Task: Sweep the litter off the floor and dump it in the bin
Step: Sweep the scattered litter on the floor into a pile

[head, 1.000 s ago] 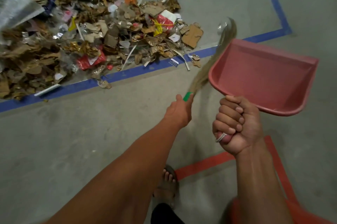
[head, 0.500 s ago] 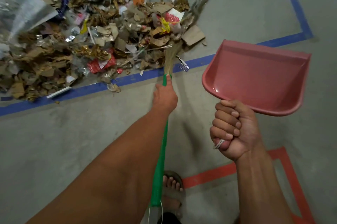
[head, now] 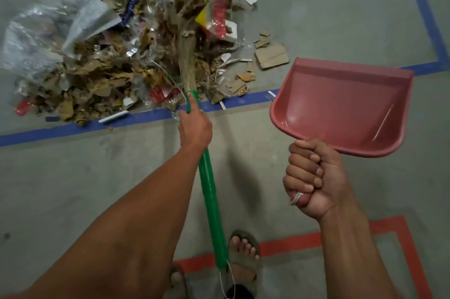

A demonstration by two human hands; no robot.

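A big pile of litter [head: 104, 74], mostly torn cardboard, plastic wrap and wrappers, lies on the grey floor behind a blue tape line. My left hand [head: 194, 125] grips the green handle of a straw broom [head: 211, 201]; its bristles [head: 187, 55] reach into the middle of the pile. My right hand [head: 314, 179] is fisted round the handle of a pink dustpan [head: 341, 106], held above the floor to the right of the pile with its mouth facing away from me. No bin is in view.
Blue tape [head: 85, 125] marks a rectangle on the floor around the pile. Red tape [head: 394, 225] outlines an area near my sandalled feet [head: 243, 252]. Loose cardboard scraps [head: 271, 56] lie at the pile's right edge.
The broom has swung left from beside the dustpan into the pile and pushed further in. Litter at the right edge has been shoved about. The dustpan stays held up.
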